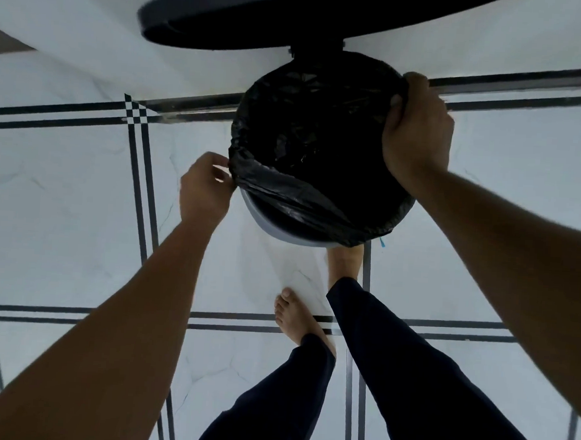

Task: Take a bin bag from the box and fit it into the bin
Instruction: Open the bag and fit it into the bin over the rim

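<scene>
The bin bag [307, 146] already lines the bin [275, 230], but at the near edge its hem sags and leaves the grey rim bare, just right of your left hand [204, 189]. That hand's fingers pinch the hem at the near-left. Farther off, your right hand [418, 132] curls over the far-right rim, pressing plastic down.

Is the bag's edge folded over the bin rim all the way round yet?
Not yet. The bag wraps most of the rim, but the bin's grey near edge shows bare beside the left hand.
</scene>
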The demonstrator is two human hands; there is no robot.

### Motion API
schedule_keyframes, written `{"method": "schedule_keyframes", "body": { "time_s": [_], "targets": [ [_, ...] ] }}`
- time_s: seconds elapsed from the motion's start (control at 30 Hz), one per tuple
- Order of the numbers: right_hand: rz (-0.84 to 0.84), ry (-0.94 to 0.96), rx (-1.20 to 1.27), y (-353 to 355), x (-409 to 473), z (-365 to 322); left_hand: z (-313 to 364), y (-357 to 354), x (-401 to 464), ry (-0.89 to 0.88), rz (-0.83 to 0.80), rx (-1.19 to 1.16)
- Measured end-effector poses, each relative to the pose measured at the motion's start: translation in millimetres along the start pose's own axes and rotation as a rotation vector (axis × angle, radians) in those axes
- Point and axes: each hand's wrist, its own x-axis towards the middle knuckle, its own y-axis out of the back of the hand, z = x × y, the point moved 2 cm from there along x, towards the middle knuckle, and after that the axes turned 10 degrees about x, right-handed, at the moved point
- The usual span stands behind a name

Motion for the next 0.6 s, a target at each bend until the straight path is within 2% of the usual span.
{"method": "schedule_keyframes", "body": {
  "time_s": [0.07, 0.13, 0.2, 0.27, 0.43, 0.6],
  "targets": [
    [0.065, -0.097, -0.02, 1.5, -28.7, -0.2, 2.0, -0.3, -19.5, 0.129, 0.032, -0.075],
    [0.118, -0.272, -0.005, -0.4, -51.0, -2.2, 13.0, 2.2, -33.4, 0.286, 0.144, -0.258],
    [0.112, -0.461, 0.048, -1.7, -70.1, -2.8, 29.0, 5.0, -47.7, 0.357, 0.186, -0.409],
    [0.1, -0.594, 0.141, -2.3, -82.3, -1.7, 42.4, 3.6, -56.4, 0.391, 0.103, -0.433],
    [0.12, -0.703, 0.468, -4.4, -86.7, -0.5, 51.3, 3.6, -66.0, 0.431, -0.078, -0.339],
    [0.13, -0.831, 0.556, -4.7, -86.6, -2.3, 70.6, -4.4, -89.8, 0.547, -0.553, -0.55]
  ]
}}
